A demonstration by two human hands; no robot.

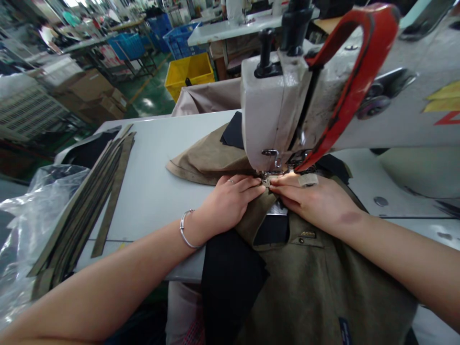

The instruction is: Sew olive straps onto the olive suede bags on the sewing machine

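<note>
My left hand point(230, 201) lies flat on an olive-brown garment point(323, 287), fingers stretched toward the needle of a white sewing machine point(273, 115). A bracelet sits on that wrist and a ring on one finger. My right hand point(316, 199) presses the same garment from the right, fingers extended, fingertips meeting the left hand's just under the presser foot point(268, 179). The fabric continues behind the machine head to the left. A black lining piece point(230, 282) hangs off the table's front edge under my left wrist. A zipper end shows near my right wrist.
A stack of long olive fabric strips point(89, 206) lies at the left of the white table point(158, 163), beside a clear plastic bag point(28, 211). A red guard point(352, 81) curves over the machine. Behind stand a yellow bin point(189, 72), blue crates, cardboard boxes and other tables.
</note>
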